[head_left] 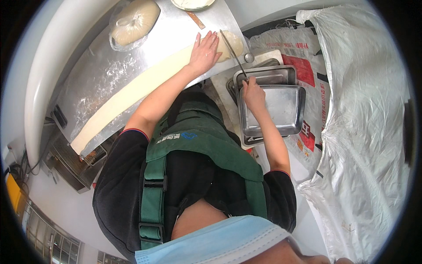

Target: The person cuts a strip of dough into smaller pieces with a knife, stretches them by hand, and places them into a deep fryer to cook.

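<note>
A long flat strip of pale dough (132,93) runs along the front edge of the metal worktop (99,72). My left hand (205,52) lies on the strip near its right end, fingers stretched out. In my right hand (253,93) is the handle of a long, thin-bladed knife (233,52). Its blade slants up and left across the dough, just right of my left fingers. A short, rounded end of dough (234,42) shows beyond the blade. Whether the blade has cut through, I cannot tell.
Behind the strip sits a big dough lump (134,22) under clear plastic. A bowl of white powder (192,3) and a brown flat strip (195,20) are at the back. Stacked metal trays (281,108) stand at right, beside printed sacks (303,66) and a white sheet (365,110).
</note>
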Tool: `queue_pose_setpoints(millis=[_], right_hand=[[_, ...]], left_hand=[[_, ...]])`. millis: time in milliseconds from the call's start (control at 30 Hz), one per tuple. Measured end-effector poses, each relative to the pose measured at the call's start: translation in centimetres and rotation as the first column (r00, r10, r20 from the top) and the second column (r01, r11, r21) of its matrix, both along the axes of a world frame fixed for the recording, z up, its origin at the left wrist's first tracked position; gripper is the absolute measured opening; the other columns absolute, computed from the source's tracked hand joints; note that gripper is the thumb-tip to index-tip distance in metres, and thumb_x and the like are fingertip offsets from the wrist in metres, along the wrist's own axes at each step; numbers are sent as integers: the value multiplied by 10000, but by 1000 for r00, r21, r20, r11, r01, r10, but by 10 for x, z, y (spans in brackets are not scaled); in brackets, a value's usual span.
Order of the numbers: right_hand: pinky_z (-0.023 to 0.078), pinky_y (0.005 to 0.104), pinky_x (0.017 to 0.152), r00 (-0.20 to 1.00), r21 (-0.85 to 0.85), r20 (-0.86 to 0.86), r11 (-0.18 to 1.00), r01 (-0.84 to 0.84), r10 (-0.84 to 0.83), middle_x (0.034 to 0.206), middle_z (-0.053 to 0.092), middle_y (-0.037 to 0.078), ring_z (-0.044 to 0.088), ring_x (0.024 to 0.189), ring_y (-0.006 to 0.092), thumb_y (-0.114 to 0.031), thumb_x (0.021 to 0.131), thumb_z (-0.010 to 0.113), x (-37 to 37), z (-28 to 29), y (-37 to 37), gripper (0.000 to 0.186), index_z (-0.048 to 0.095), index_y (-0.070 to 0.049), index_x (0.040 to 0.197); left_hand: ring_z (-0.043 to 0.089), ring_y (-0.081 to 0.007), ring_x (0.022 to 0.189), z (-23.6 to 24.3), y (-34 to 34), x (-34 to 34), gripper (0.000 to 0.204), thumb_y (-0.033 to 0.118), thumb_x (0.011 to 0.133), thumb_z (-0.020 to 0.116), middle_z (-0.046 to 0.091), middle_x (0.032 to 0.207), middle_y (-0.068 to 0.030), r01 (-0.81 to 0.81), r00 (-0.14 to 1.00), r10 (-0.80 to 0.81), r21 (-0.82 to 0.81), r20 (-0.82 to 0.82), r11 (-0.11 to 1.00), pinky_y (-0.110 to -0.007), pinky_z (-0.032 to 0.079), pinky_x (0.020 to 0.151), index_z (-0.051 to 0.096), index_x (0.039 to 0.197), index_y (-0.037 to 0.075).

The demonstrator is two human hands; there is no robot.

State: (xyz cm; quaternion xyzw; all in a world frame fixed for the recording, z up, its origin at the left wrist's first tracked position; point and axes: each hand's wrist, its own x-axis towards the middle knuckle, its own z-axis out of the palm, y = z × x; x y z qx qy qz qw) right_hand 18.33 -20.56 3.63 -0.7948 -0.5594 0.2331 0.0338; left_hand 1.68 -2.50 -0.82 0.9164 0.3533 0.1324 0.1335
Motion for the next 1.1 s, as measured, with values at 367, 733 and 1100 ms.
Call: queue_pose_setpoints(millis=[367, 733, 1100], right_hand=[[480, 516, 565, 997, -48, -53, 998, 49, -51, 716, 626, 241, 616, 655, 431, -267, 946, 450, -15, 2, -1, 291, 382, 10, 998], [475, 527, 568, 995, -41, -70, 997, 66, -69, 688, 615, 250, 609, 650, 441, -250, 945, 458, -17, 7, -3, 274, 388, 14, 964], [473, 516, 568, 997, -25, -58, 999, 39, -40, 711, 609, 252, 600, 659, 450, -261, 943, 468, -12, -7, 15, 263, 387, -11, 956]], left_hand=[[351, -279, 1313, 1, 1, 0, 551, 315, 851, 587, 434, 1356, -163, -10, 1000, 10, -17, -10, 1000, -516, 186, 1095, 474, 1264, -32], [369, -283, 1282, 6, 5, 0, 569, 361, 849, 580, 475, 1294, -148, -7, 998, 9, 27, -65, 1000, -519, 194, 1086, 483, 1262, -18], [368, -270, 1284, 3, 4, 2, 579, 393, 840, 583, 481, 1293, -138, -10, 997, 13, 37, -78, 999, -536, 175, 1089, 509, 1241, -18]])
